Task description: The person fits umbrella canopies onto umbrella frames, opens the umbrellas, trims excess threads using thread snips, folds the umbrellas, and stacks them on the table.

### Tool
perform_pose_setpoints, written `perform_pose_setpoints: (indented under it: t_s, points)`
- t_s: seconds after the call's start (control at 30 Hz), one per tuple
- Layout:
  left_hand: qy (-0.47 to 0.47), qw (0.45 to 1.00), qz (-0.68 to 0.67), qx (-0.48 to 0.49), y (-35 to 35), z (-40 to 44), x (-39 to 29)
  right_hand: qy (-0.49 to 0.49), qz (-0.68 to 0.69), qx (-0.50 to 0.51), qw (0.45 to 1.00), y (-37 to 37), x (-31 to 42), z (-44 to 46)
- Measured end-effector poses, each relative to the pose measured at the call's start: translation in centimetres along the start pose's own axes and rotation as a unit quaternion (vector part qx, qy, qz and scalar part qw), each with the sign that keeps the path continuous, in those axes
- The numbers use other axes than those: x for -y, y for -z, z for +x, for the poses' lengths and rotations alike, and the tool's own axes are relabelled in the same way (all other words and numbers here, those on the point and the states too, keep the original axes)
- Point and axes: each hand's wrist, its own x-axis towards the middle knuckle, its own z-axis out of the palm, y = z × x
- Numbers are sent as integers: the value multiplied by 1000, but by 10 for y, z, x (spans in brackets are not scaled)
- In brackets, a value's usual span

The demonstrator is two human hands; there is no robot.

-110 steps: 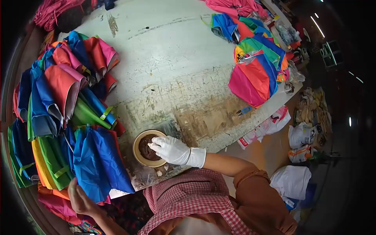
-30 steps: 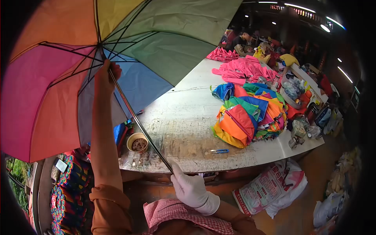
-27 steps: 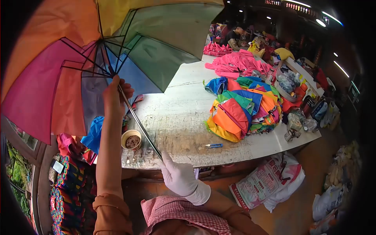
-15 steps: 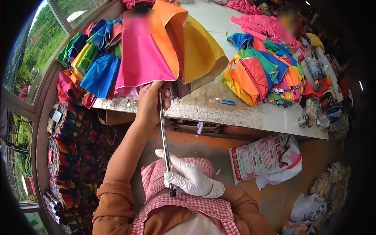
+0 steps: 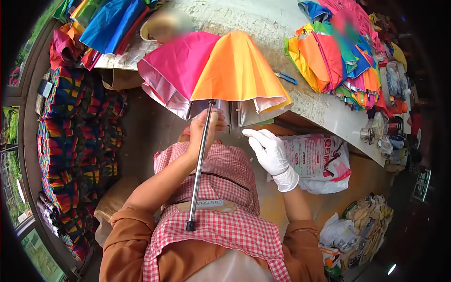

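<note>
Left grip [image 5: 199, 126] is clasping an umbrella [image 5: 239, 70], gloved right grip [image 5: 268, 150] hanging half-open, empty; a sack [image 5: 307, 164] is showing red lettering [image 5: 326, 152].

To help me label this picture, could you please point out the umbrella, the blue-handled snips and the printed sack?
Umbrella [image 5: 239, 70]: head view, on its orange canopy panel.
Blue-handled snips [image 5: 288, 79]: head view, on the handle.
Printed sack [image 5: 310, 160]: head view, on its printed face.

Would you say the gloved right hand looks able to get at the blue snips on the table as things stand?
Probably yes: the snips lie uncovered on the table, beside the umbrella and on the right hand's side, so the way looks largely free.
</note>
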Motion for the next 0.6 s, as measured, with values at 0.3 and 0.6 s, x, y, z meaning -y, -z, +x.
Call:
perform_pose_setpoints:
  t_s: [0.3, 0.6]
  points:
    - [230, 973, 26, 7, -37, 36, 36, 91, -50, -123, 987, -43, -46, 45]
    - [69, 981, -61, -172, -44, 25, 43, 145, -20, -49, 988, -64, -81, 91]
